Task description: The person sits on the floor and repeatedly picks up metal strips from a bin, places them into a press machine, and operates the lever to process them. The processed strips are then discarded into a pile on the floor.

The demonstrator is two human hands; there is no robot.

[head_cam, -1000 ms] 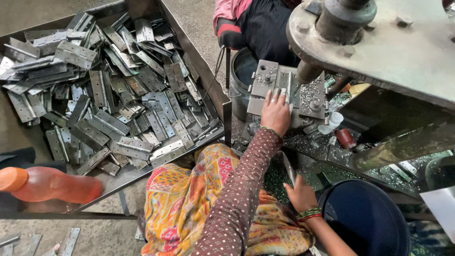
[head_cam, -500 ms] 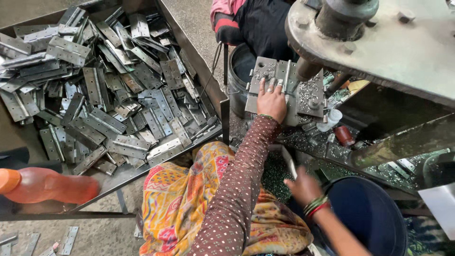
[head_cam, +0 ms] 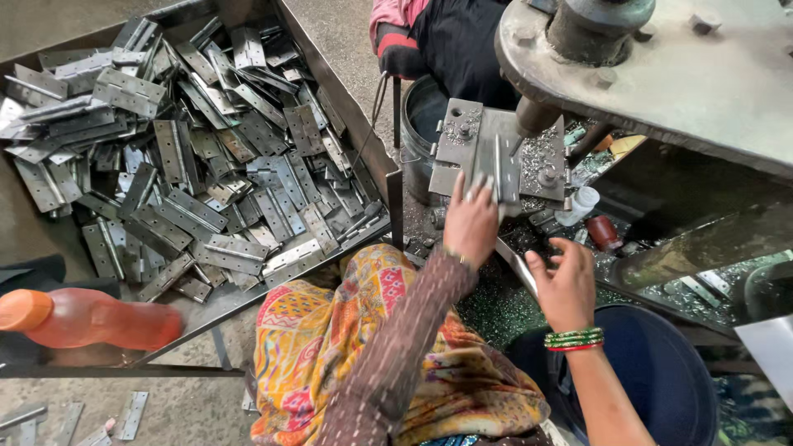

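The left hand (head_cam: 472,221) is pressing a metal hinge (head_cam: 498,169) flat onto the grey press plate (head_cam: 462,136), fingers spread over its lower end. The right hand (head_cam: 566,285) is hovering just beside it, open and holding nothing, above a blue bucket (head_cam: 661,372). A tray (head_cam: 347,116) heaped with hinges is sitting to the left, an orange bottle (head_cam: 83,318) near it.

Both hands (head_cam: 471,223) (head_cam: 566,285) outstretched, fingers spread

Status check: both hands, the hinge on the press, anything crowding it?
Left hand fingers on the hinge on the press plate. Right hand open, empty, hovering beside it. Press head directly above; metal chips around.
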